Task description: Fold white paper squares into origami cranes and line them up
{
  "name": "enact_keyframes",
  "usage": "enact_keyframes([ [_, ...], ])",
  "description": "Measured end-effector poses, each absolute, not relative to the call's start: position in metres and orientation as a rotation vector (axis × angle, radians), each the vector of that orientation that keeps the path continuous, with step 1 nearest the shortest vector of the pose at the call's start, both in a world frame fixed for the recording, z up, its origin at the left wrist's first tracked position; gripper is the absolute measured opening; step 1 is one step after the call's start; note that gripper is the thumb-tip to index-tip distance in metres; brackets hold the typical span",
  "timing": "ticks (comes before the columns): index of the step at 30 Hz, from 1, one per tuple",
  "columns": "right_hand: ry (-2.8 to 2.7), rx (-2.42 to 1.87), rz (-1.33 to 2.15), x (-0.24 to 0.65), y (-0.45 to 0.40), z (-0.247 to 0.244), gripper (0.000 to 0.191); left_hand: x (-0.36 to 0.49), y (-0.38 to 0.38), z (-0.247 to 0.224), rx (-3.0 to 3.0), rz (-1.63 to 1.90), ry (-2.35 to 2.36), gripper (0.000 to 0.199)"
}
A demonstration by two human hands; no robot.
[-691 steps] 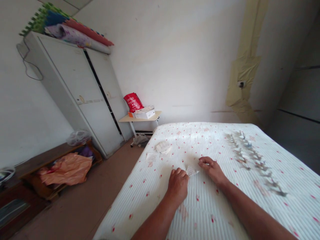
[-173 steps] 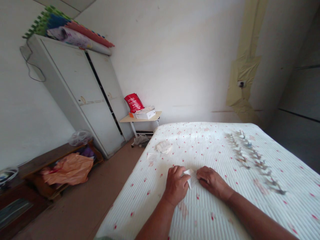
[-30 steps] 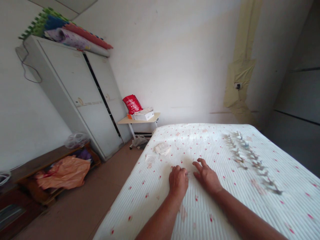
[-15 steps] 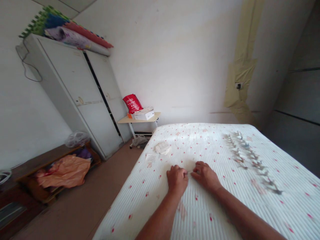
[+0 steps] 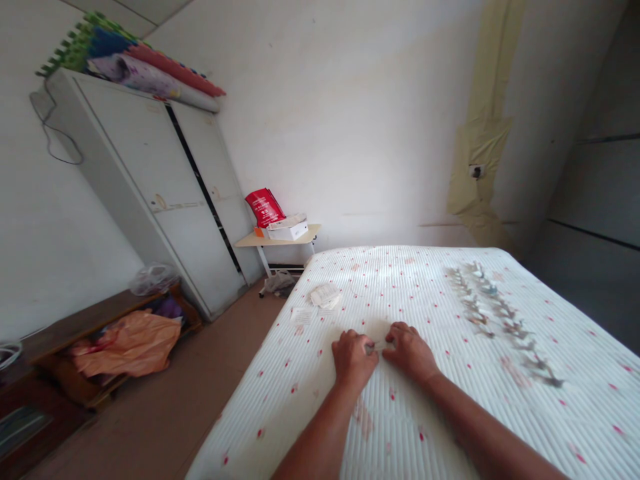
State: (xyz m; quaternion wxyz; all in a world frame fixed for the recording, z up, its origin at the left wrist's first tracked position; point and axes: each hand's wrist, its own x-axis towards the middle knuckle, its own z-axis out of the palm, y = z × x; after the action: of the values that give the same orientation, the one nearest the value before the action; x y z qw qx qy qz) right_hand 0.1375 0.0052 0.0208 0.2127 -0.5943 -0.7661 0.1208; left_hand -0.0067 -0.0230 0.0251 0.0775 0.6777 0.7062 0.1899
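My left hand (image 5: 355, 360) and my right hand (image 5: 411, 353) are close together over the bed, fingers curled and thumbs facing each other. Between their fingertips is a small pale piece of paper (image 5: 380, 346), mostly hidden by the fingers and hard to tell from the sheet. Beyond my left hand lies a small stack of printed paper squares (image 5: 326, 295), with one loose paper square (image 5: 302, 315) beside it. On the right side of the bed, small folded paper figures (image 5: 505, 313) that look like cranes stand in two rows.
The bed (image 5: 395, 427) has a striped white cover with red spots. Behind it on the left, a small table (image 5: 245, 241) holds a red bag (image 5: 265, 207) and a white box (image 5: 289, 229). A grey cabinet (image 5: 145, 147) and a low wooden bench (image 5: 100, 303) stand farther left.
The fingers of both hands have shifted slightly around the paper, and a little more of it shows between them. Everything else stays in place.
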Motion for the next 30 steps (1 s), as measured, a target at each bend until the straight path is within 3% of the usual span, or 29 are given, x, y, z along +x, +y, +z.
enact_keyframes([
  [14,-2.117,-1.615,0.485,0.149,0.017,0.015,0.034,-0.013,-0.022,0.025,2.02,0.549,2.056,0.023],
  [22,-2.14,-1.602,0.488,0.149,0.017,0.015,0.034,-0.019,-0.023,0.021,2.041,0.582,1.999,0.029],
  [30,-2.127,-1.554,0.502,0.152,0.016,0.013,0.037,-0.016,-0.025,0.022,2.075,0.608,1.986,0.02],
])
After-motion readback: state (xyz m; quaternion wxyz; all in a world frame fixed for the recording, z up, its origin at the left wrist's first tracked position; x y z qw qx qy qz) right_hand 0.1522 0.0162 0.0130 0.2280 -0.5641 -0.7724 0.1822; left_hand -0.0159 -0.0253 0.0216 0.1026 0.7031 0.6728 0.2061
